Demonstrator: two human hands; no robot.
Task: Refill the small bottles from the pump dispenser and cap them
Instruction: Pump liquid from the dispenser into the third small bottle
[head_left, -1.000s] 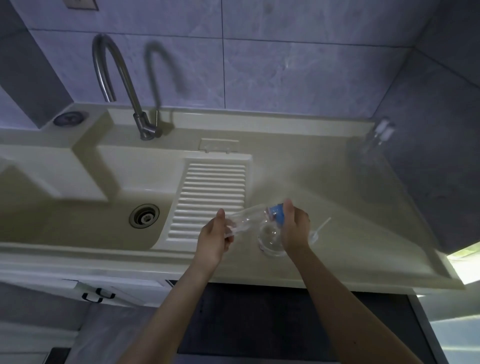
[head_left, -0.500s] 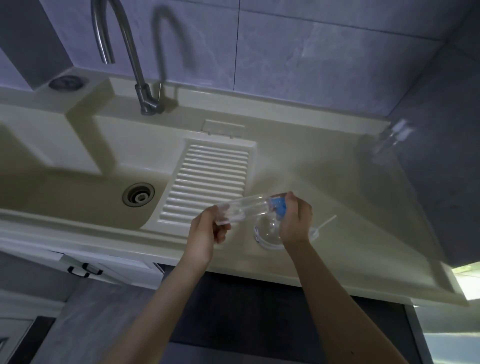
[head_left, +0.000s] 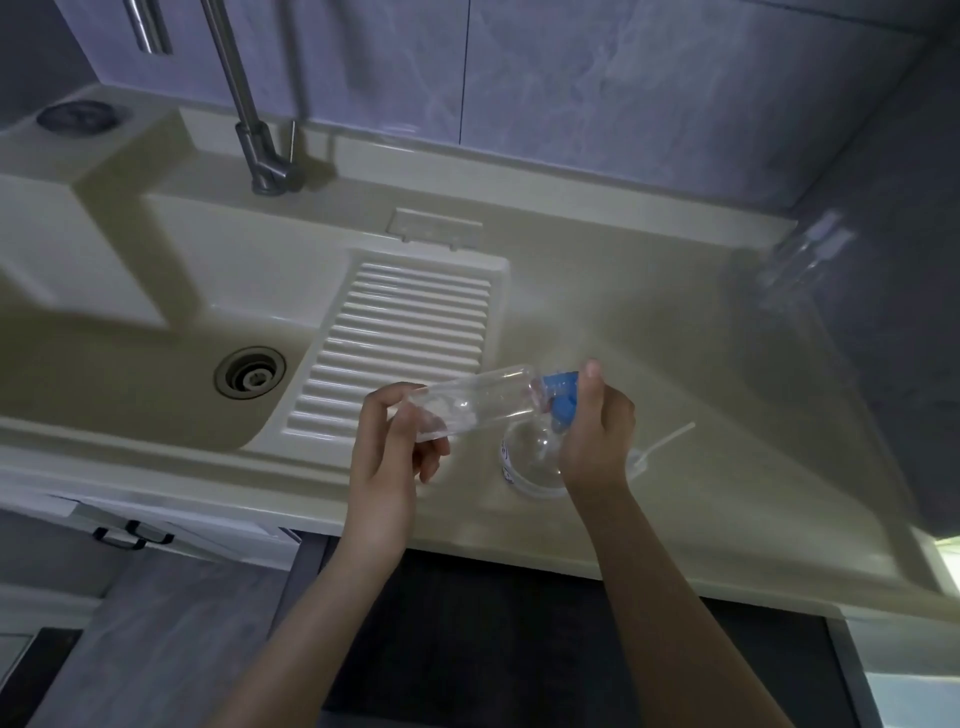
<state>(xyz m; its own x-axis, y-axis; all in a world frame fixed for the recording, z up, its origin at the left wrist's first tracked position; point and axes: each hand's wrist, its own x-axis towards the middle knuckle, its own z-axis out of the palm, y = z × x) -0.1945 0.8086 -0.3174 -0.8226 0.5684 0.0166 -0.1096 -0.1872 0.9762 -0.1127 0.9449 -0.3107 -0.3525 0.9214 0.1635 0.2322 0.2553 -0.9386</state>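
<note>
while we look down over our own forearms, we see our left hand nearest, its fingers curled round the base end of a clear small bottle that we hold nearly on its side above the front of the counter. the bottle looks see-through along its length, with only pale glints near the base, and we cannot tell whether any liquid is in it. at the bottle's neck sits a blue cap, and our right hand closes thumb and fingers around that cap. just below the neck and partly hidden behind the right hand, a second clear container stands on the counter, seen from above as a round transparent rim; we cannot make out its contents. beside the right hand, a thin white tube lies slanted on the counter. further back, the ribbed drainboard slopes into the sink basin, where a round metal drain sits at the bottom. behind the basin a steel tap rises against the grey tiled wall. at the far right corner of the counter, well apart from our hands, a blurred clear dispenser bottle stands against the wall, its contents unreadable.
</note>
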